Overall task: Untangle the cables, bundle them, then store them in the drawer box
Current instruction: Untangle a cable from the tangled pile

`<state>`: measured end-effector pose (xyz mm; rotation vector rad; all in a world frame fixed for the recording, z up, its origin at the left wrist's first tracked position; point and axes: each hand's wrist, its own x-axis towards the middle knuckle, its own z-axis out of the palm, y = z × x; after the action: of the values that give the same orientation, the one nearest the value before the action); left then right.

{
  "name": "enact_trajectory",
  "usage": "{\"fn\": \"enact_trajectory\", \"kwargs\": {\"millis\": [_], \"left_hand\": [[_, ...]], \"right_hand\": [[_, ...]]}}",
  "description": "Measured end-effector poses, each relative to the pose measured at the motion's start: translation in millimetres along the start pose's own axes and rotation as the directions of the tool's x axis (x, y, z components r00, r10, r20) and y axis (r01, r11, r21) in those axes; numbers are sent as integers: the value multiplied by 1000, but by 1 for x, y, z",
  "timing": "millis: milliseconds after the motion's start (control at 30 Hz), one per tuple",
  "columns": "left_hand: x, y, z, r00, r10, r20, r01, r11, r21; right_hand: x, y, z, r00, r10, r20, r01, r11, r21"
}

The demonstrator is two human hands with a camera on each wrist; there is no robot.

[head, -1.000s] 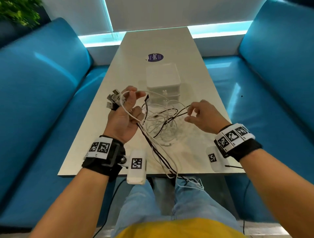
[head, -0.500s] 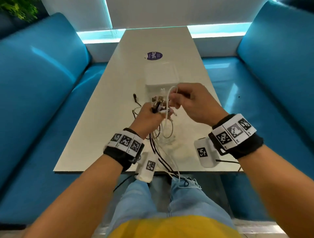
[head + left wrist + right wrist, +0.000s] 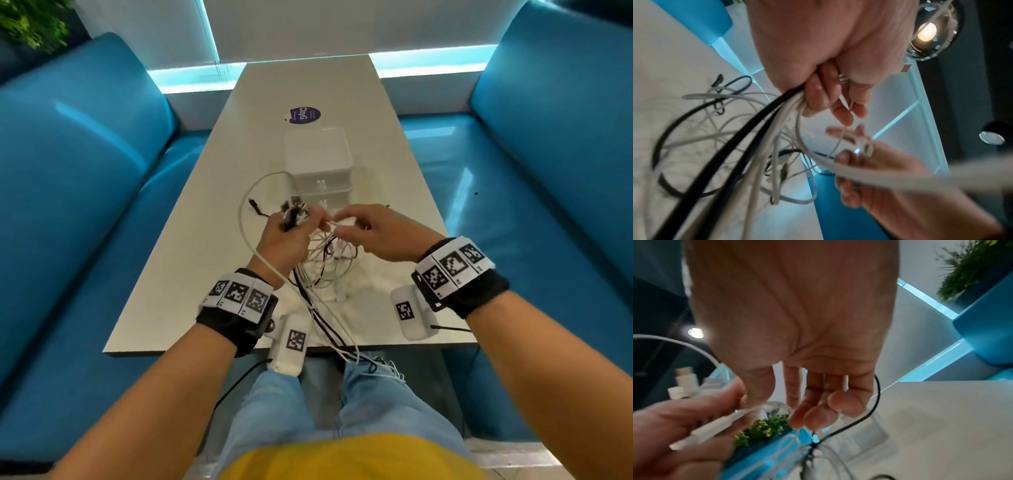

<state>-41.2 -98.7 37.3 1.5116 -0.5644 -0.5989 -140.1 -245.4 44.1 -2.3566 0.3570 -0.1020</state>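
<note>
A long pale tabletop [image 3: 191, 281] stands between two blue padded benches, one on the left [image 3: 78, 212] and one on the right [image 3: 555, 192]. A round purple sticker [image 3: 304, 114] lies on its far part. A green plant [image 3: 32, 24] shows in the upper left corner. A bright cyan light strip [image 3: 428, 63] runs along the wall behind.

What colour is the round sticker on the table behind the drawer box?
Dark purple round sticker with white lettering; head view.

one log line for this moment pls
left hand: grips cable ends | right hand: pinches white cable | drawer box: closed
</note>
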Motion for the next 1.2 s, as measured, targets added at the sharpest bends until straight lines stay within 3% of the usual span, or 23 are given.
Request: {"fn": "enact_trajectory", "kwargs": {"millis": [133,333,433,567,667,767,833,967,1067,1167,1200], "left_hand": [[-1,2,-16,999,-44,-14,40,977,-211],[-2,6,-23,1000,-15,-11,12,961,-275],[0,13,-30,999,-9,-37,-3,950,-313],[0,15,-27,1000,17,-5,-17,958,-285],[-1,17,-22,998,44,45,-28,948,-318],[-3,18,-24,991,89,100,-51,942,-331],[-4,15,-26,983,121,135,-77,953,-293],[-3,6,-22,981,-35,190,38,999,-14],[-7,4,-9,957,-111,268,24,950,310],[-7,2,-6,964,-109,243,31,953,302],[-6,2,-8,966,-114,231,51,963,264]], "right_hand": [[-3,26,4,994,107,9,-106,991,-83],[-5,54,7,959,273,-70,-282,925,-255],[-8,57,0,943,316,-103,-332,909,-250],[-7,17,-8,941,150,-302,-120,986,116],[-5,-15,-12,953,139,-268,-22,918,396],[0,-19,-10,991,80,-109,-54,974,221],[1,-15,-10,992,59,-108,-36,978,206],[-1,-27,-17,981,-33,-193,95,944,317],[-4,-43,-31,930,-102,-352,242,892,381],[-11,-47,-47,858,-76,-508,336,830,444],[-12,-44,-49,862,-76,-502,325,842,431]]}}
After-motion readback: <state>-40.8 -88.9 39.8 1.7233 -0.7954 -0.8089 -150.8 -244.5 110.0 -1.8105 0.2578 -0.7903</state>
